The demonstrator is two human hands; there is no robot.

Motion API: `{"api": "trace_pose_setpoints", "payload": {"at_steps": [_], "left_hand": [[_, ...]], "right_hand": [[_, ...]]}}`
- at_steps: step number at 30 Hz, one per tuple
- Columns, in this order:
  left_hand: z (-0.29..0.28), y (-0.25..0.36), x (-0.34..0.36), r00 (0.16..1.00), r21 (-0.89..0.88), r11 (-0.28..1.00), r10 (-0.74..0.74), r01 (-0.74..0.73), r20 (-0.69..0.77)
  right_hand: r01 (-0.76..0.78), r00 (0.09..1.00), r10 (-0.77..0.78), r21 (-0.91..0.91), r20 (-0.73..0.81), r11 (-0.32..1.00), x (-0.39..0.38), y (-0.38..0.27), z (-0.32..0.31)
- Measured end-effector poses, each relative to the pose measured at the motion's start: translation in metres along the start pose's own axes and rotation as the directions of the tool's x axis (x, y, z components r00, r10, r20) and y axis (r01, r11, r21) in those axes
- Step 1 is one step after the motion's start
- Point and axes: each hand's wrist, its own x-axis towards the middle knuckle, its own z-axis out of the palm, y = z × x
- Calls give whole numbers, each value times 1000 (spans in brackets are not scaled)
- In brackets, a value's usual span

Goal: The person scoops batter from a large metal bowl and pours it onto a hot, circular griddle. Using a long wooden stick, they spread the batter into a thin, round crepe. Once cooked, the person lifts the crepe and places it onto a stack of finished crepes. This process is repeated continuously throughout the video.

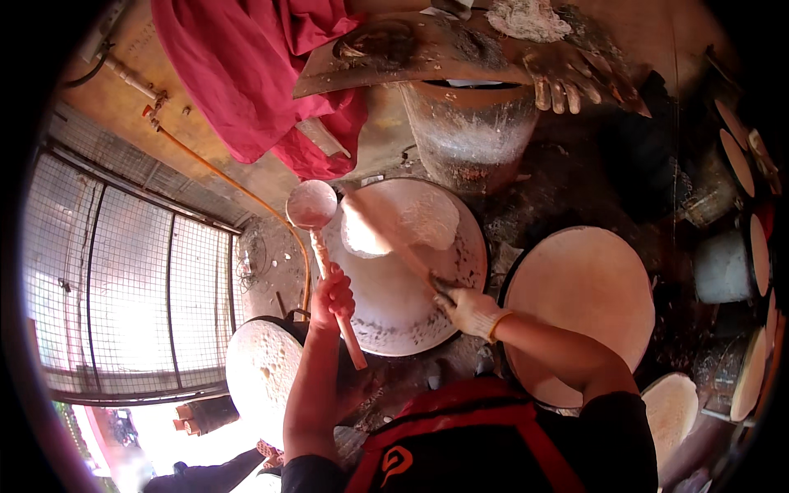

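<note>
My bare left hand (333, 296) is closed round the pale handle of a ladle (311, 205), whose round bowl is held up beside the upper left of a round griddle (394, 320). My right hand (464, 308), in a pale glove with dark fingertips, is closed round a thin wooden stick (415, 263). The stick slants up to the left over a white, uneven layer of batter (436, 222) on that griddle; its far end is blurred, so I cannot tell whether it touches the batter.
Round pale griddles lie right (579, 304) and lower left (255, 378); several discs (744, 370) line the right. Behind stands a stained drum (464, 135) under a board holding a dirty glove (555, 78). Left are red cloth (222, 74), an orange hose (205, 164) and mesh (131, 287).
</note>
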Motion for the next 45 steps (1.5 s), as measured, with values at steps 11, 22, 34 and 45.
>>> {"api": "trace_pose_setpoints", "payload": {"at_steps": [11, 22, 34, 45], "left_hand": [[-2, 5, -65, 880, 254, 890, 431, -379, -198], [-27, -32, -118, 523, 464, 773, 635, -433, -569], [-54, -45, -148, 351, 517, 756, 649, -401, -675], [-56, -62, -153, 307, 557, 727, 680, -402, -666]], "right_hand": [[-171, 978, 119, 328, 171, 929, 29, 43, -32], [-396, 851, -6, 650, 525, 649, 26, 48, -66], [-43, 801, -93, 212, 592, 976, 47, 63, -84], [36, 716, -23, -4, 698, 999, 58, 57, -141]]}}
